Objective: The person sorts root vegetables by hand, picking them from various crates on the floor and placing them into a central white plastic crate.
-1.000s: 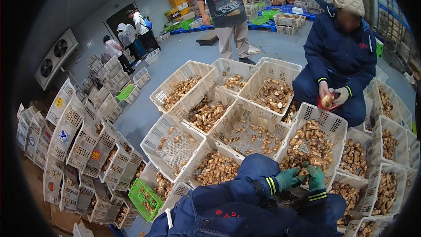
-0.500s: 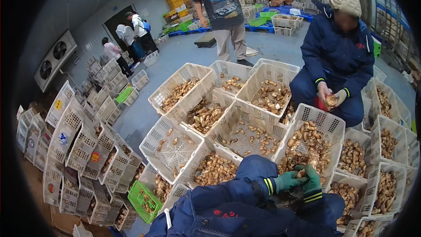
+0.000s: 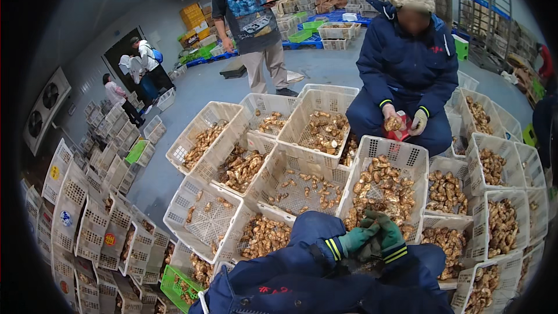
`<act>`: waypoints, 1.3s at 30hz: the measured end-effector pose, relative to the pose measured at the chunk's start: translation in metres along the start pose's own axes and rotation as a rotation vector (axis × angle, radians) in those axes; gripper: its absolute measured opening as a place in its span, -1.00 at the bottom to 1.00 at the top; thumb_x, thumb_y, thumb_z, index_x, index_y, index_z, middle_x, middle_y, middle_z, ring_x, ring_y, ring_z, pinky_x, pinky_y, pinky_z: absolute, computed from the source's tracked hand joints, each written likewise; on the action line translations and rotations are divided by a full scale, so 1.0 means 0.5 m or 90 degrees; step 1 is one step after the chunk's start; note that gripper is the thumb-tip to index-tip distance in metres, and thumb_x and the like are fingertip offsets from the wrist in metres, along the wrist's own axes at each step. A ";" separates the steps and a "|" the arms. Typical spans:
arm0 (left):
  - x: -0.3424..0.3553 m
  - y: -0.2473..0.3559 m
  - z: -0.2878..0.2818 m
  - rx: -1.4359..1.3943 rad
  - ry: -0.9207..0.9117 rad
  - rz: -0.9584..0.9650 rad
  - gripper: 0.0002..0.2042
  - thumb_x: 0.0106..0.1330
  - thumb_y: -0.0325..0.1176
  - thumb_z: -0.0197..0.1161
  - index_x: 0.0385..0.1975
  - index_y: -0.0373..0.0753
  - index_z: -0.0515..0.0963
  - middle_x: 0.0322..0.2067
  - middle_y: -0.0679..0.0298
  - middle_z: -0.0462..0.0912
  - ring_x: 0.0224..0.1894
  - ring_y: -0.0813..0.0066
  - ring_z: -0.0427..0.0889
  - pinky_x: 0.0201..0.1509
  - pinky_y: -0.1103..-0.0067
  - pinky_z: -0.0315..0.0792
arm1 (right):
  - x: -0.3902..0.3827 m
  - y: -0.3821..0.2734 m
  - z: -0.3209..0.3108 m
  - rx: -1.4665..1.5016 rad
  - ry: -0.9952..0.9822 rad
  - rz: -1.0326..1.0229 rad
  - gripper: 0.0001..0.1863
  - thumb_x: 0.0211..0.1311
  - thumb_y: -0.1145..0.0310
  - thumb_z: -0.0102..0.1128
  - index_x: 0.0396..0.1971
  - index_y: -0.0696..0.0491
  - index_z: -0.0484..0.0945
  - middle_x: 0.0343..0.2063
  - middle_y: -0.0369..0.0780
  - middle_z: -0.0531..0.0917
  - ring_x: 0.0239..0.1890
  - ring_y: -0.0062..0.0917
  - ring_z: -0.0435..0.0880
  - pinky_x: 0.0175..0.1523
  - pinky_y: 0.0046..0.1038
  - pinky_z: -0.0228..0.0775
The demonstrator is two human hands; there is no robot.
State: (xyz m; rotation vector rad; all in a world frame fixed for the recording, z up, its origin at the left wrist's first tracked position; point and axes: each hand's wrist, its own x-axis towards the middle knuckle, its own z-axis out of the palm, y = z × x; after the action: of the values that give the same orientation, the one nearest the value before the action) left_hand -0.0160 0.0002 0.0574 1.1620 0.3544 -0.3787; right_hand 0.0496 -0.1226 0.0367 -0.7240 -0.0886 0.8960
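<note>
Both my hands wear green gloves and meet over the near end of a white plastic crate [image 3: 427, 166] of brown-and-white mushrooms [image 3: 386, 183]. My left hand [image 3: 358, 237] is bent inward with curled fingers, touching the right. My right hand [image 3: 387, 231] closes over from the other side, its fingers curled too. Whatever lies between them is hidden by the gloves. Dark bits show on my lap below the hands. Opposite me a seated person in a navy jacket holds a mushroom [image 3: 393, 123] over a red object [image 3: 401, 134].
A nearly bare crate [image 3: 203, 215] and a sparsely filled crate [image 3: 302, 183] stand left of my hands. Fuller mushroom crates [image 3: 503, 227] stack at the right. Rows of crates [image 3: 96, 227] and a green basket [image 3: 180, 285] line the left. A standing person [image 3: 250, 23] is beyond.
The view has swung right, so the scene sits further left. The mushroom that showed between my gloves is now out of sight. The seated person's hands have moved apart.
</note>
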 end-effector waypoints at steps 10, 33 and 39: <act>0.100 -0.106 -0.075 0.164 0.018 -0.070 -0.58 0.18 -0.25 0.18 0.00 -0.32 0.38 -0.38 0.23 0.59 -0.35 0.58 0.54 -0.37 0.65 0.42 | 0.049 0.026 -0.139 -0.636 0.174 -0.235 -0.80 0.17 0.37 0.04 -0.29 0.16 0.53 -0.47 -0.19 0.62 -0.49 -0.51 0.56 -0.41 -0.52 0.41; 0.014 -0.020 -0.026 0.018 -0.104 0.003 -0.67 0.30 -0.09 0.01 -0.33 -0.26 0.52 -0.62 0.26 0.55 -0.65 0.50 0.48 -0.58 0.62 0.32 | 0.006 -0.012 -0.058 -0.174 -0.053 0.040 -0.55 0.23 0.15 -0.01 -0.15 0.30 0.43 -0.26 -0.11 0.58 -0.25 -0.46 0.56 -0.12 -0.48 0.41; 0.069 -0.066 -0.054 0.215 -0.006 0.039 -0.53 0.26 0.08 -0.02 -0.18 -0.25 0.50 -0.48 0.31 0.58 -0.48 0.55 0.52 -0.43 0.66 0.39 | 0.040 0.028 -0.102 -0.080 0.109 0.038 -0.74 0.22 0.27 0.00 -0.27 0.18 0.43 -0.27 -0.05 0.57 -0.26 -0.29 0.57 -0.13 -0.30 0.44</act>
State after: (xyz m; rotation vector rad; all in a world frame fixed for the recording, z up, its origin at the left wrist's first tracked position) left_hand -0.0027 0.0105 0.0051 1.4973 0.2504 -0.3994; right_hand 0.0713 -0.1296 -0.0149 -0.9219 0.0286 0.8874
